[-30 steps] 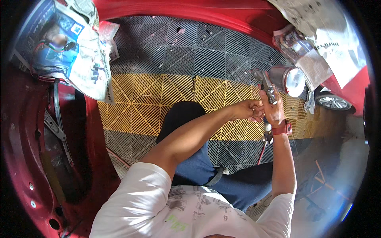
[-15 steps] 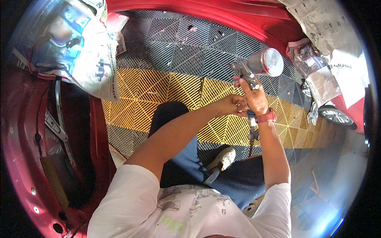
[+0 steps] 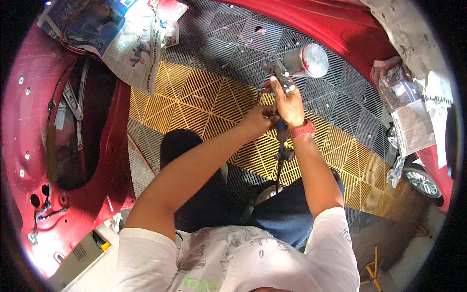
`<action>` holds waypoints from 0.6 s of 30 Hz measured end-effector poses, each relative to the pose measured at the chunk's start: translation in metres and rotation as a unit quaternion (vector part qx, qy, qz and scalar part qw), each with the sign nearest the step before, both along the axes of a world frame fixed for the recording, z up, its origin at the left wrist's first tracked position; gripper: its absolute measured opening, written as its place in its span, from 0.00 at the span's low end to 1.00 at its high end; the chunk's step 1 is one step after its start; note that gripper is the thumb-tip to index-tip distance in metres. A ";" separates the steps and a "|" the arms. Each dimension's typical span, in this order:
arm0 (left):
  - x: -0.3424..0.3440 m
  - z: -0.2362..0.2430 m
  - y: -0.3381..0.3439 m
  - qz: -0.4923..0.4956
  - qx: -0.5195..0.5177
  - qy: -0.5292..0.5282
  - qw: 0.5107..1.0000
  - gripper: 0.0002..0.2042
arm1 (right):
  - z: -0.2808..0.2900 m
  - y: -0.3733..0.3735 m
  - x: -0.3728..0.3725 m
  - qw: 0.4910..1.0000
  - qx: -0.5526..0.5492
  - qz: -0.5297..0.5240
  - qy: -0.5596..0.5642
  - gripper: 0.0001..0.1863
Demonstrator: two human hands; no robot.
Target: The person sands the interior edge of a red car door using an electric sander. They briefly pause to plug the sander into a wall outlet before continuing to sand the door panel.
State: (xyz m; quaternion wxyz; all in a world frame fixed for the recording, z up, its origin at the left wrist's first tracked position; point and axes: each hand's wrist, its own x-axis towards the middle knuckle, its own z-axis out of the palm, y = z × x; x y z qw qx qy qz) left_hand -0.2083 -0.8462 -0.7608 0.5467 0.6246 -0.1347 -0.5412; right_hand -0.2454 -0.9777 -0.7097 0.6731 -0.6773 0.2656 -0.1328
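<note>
My right hand (image 3: 290, 108), with a red watch on its wrist, is wrapped round the handle of a metal spray gun (image 3: 280, 72). The gun's round silvery cup (image 3: 315, 61) points to the far right and has red paint smears on it. My left hand (image 3: 259, 120) is closed, its curled fingers pressed against the lower part of the gun's handle. Exactly which part they pinch is hidden. Below the handle a fitting and a dark air hose (image 3: 278, 175) hang down between my legs.
On the left stands a red car door (image 3: 104, 190), partly covered with newspaper (image 3: 131, 48). A red car panel (image 3: 321, 24) curves across the far side. More newspaper (image 3: 413, 126) hangs at right, above a car wheel (image 3: 422, 182). Yellow and grey grid tiles (image 3: 194, 97) cover the floor.
The view has shifted, showing more of the red door. Both hands and the spray gun now appear further left and slightly higher. The grip of both hands looks much the same.
</note>
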 end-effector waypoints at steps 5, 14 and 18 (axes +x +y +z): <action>-0.005 0.021 0.001 -0.043 0.007 0.021 0.999 0.12 | 0.003 -0.001 -0.016 0.999 -0.035 -0.009 -0.027 0.36; -0.029 -0.010 -0.019 -0.050 -0.021 0.088 0.995 0.13 | 0.003 -0.013 -0.045 0.996 -0.040 -0.073 0.040 0.38; -0.027 -0.019 -0.020 -0.063 -0.027 0.074 0.995 0.11 | -0.007 -0.015 -0.042 0.993 -0.072 -0.057 0.078 0.38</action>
